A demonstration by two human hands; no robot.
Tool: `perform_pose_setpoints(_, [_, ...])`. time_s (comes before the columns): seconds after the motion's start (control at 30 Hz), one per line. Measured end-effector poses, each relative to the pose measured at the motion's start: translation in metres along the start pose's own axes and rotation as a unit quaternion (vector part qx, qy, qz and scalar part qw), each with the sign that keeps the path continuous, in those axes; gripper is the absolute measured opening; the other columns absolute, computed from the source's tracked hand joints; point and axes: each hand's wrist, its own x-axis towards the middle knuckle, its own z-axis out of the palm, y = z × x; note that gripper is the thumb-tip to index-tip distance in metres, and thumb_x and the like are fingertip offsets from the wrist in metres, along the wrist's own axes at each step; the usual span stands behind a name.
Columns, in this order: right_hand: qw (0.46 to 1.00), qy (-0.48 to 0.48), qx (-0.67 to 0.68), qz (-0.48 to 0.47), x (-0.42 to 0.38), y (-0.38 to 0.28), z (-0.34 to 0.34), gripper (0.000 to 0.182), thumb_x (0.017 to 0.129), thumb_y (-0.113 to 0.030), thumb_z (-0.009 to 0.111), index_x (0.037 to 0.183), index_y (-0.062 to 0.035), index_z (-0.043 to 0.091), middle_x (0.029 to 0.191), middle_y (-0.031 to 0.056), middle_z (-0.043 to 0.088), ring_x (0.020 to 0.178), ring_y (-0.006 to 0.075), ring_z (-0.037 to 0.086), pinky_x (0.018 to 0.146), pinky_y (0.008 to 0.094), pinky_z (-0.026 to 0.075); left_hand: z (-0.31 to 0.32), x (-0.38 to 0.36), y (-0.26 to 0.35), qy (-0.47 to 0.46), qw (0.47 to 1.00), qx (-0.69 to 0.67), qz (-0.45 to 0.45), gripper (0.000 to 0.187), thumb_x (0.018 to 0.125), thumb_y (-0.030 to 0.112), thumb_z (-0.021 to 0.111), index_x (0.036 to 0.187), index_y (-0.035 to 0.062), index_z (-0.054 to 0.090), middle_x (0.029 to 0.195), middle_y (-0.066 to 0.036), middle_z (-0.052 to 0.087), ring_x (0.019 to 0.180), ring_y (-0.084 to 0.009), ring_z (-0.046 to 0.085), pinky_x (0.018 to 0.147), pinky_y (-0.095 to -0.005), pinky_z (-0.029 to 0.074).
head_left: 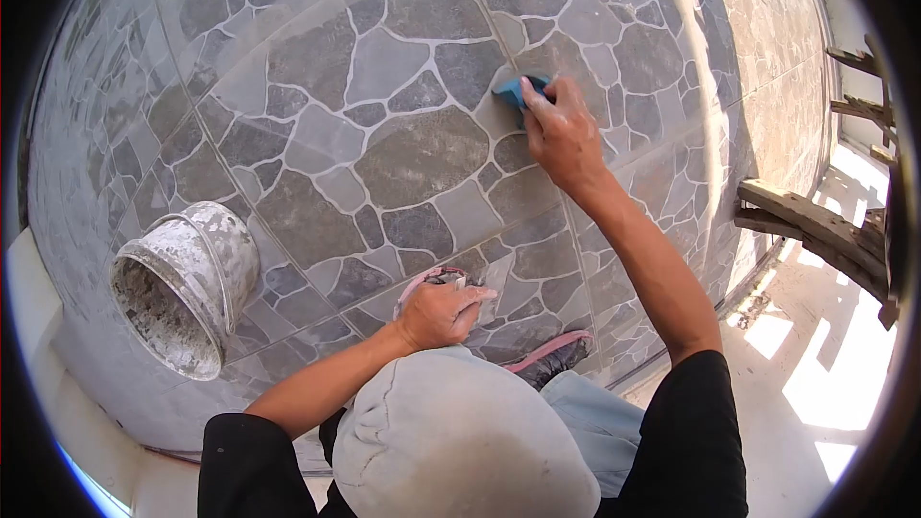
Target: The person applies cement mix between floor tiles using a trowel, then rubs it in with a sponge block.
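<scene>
Blue shows under the fingertips of the right hand (566, 129) in my head view, the only feed I have: a small blue pad (518, 91), pinched and set against the stone-patterned tiles (422, 158) at a pale joint (505, 46). I can't tell whether it is sponge or rubber. The left hand (439, 315) is low by a pink-soled shoe (556, 357), fingers curled, forefinger extended; a pale flat shape shows beside it, but I can't make out whether it is gripped.

My worry is pressure: a heavy stroke could drag filler out of the joint if it's soft, and so light a pinch could let the pad slip or roll. The shoe is on the tilework too, so a pivot might scuff it. A wide leftward swing of the left elbow could catch the plaster-caked bucket (225, 254); I can't judge how steadily it stands.

For room, I'd favour the tiles ahead and left of the right hand. Rough timbers (815, 225) crowd the right edge, and a pale ledge (82, 403) bounds the lower left.
</scene>
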Motion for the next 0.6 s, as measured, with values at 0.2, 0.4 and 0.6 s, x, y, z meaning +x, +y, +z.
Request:
perform_pose_setpoints(0.2, [0.998,0.052,0.028,0.008,0.01,0.003,0.012,0.033,0.084,-0.003,0.071,0.116,-0.0097,0.073,0.097,0.0146,0.061,0.095,0.0349,0.063,0.079,0.0446,0.055,0.004,-0.002,0.002,0.001,1.0,0.015,-0.016,0.029,0.078,0.002,0.069,0.102,0.016,0.077,0.062,-0.006,0.061,0.052,-0.0227,0.06,0.048,-0.0365,0.046])
perform_pose_setpoints(0.4, [0.996,0.07,-0.041,0.046,0.239,-0.004,0.074,0.02,0.09,-0.01,0.058,0.103,-0.0054,0.073,0.106,0.021,0.068,0.103,0.0389,0.067,0.089,0.0462,0.056,0.002,0.0,0.004,0.028,0.999,0.03,-0.004,0.028,0.08,0.004,0.068,0.101,0.018,0.078,0.061,-0.005,0.061,0.052,-0.0235,0.061,0.052,-0.0368,0.048])
perform_pose_setpoints(0.6, [0.992,0.057,-0.099,-0.058,0.135,-0.005,0.038,0.027,0.09,-0.009,0.061,0.114,-0.0081,0.075,0.113,0.02,0.061,0.109,0.0383,0.063,0.085,0.0477,0.057,0.006,-0.003,0.002,0.026,0.999,0.015,-0.034,0.026,0.081,0.005,0.067,0.101,0.0181,0.078,0.065,-0.005,0.064,0.054,-0.0246,0.062,0.057,-0.037,0.052])
